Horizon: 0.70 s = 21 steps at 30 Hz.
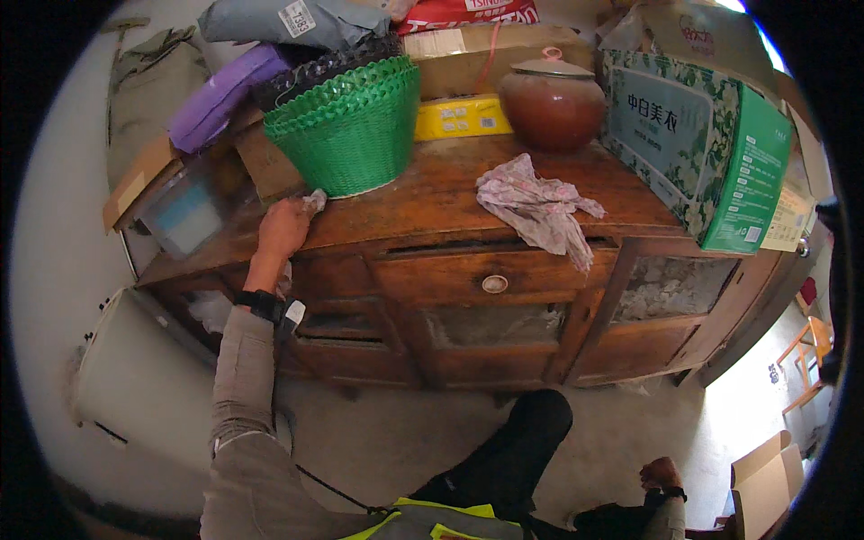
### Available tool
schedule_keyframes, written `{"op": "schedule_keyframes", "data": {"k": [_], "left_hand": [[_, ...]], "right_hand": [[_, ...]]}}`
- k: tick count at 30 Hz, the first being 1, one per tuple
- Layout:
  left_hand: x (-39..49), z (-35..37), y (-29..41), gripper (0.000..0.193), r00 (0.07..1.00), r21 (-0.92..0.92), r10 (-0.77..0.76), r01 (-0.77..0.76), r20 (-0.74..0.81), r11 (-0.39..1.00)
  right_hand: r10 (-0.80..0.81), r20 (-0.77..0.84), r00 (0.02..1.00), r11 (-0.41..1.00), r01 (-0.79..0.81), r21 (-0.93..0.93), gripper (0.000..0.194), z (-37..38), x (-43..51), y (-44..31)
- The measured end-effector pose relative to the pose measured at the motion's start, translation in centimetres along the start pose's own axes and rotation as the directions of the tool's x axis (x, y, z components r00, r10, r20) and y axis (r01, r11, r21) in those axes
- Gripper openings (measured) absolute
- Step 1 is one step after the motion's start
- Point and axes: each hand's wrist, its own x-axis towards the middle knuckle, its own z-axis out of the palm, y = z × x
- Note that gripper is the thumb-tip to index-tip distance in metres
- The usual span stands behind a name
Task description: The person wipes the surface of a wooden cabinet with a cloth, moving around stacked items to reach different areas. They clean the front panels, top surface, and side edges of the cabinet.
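Observation:
My left hand (283, 226) presses a crumpled whitish cloth (315, 200) onto the top of a wooden cabinet (432, 182), just left of the base of a green woven basket (344, 128). Most of that cloth is hidden by my fingers. Low at the right, away from the cabinet, my right hand (661, 474) is curled into a loose fist, and nothing shows in it. A pink patterned rag (533, 202) lies bunched on the cabinet top, one end hanging over the front edge above a drawer with a round knob (495, 284).
Behind the rag stand a brown lidded pot (553, 108) and a yellow packet (459, 118). A green printed box (675, 142) occupies the right end. At the left are a purple bundle (223, 98) and a clear plastic container (181, 216). An open cardboard box (766, 482) sits lower right.

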Motion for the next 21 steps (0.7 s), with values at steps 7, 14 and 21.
{"op": "schedule_keyframes", "data": {"k": [7,14,21], "left_hand": [[2.2,2.5,0.6,0.040,0.991,0.260,-0.059,0.026,0.118,0.965],[0.8,2.0,5.0,0.036,0.979,-0.025,0.160,-0.158,0.127,0.987],[0.2,0.6,5.6,0.034,0.968,-0.191,0.200,-0.169,0.154,0.967]], "right_hand": [[0.257,0.126,0.958,0.660,-0.269,0.701,0.019,-2.2,2.4,0.2],[0.286,0.184,0.940,0.506,-0.311,0.804,0.020,-5.8,4.5,0.4],[0.287,0.222,0.932,0.441,-0.334,0.833,0.020,-8.1,6.3,0.3]]}}
